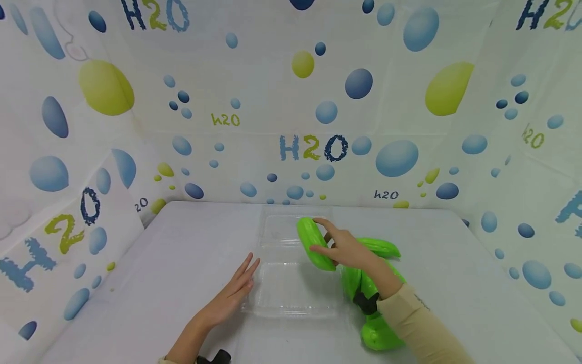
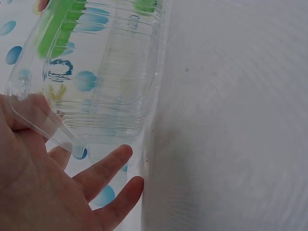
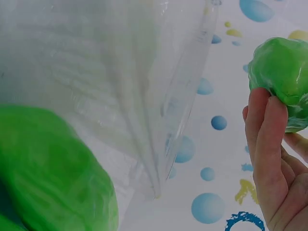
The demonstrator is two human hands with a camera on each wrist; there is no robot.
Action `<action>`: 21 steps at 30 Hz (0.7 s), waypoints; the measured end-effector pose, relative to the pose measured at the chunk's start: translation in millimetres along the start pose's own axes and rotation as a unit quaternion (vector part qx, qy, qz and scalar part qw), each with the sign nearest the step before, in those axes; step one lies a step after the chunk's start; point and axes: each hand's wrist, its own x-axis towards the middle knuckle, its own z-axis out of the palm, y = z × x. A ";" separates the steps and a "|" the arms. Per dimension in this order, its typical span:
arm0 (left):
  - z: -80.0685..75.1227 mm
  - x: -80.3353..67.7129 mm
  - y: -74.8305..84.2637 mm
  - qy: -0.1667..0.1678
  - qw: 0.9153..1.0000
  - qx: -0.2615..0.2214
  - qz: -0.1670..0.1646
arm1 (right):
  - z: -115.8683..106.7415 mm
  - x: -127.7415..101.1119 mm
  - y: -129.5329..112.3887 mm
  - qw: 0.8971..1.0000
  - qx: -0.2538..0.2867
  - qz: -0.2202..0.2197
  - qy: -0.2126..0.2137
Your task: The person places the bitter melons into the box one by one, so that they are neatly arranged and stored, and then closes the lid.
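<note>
Left hand: mine, fingers straight and spread, at 9 o'clock of the clear tray, just beside its edge; whether I touch it I cannot tell.
Clear tray: lies on the white table before me, with a clear flap at 12 o'clock.
Long green piece: I hold it up at 1 o'clock of the tray's middle, slanting from 11 towards 5 o'clock.
Right hand: my thumb and fingers pinch that piece.
Green heap: more glossy pieces beside the tray, from 2 to 4 o'clock, partly behind my right sleeve.
</note>
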 end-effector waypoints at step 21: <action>-1.6 -1.1 3.8 -0.007 1.000 -0.007 0.001 | 7.3 -2.1 -25.2 1.000 -0.002 0.011 -0.020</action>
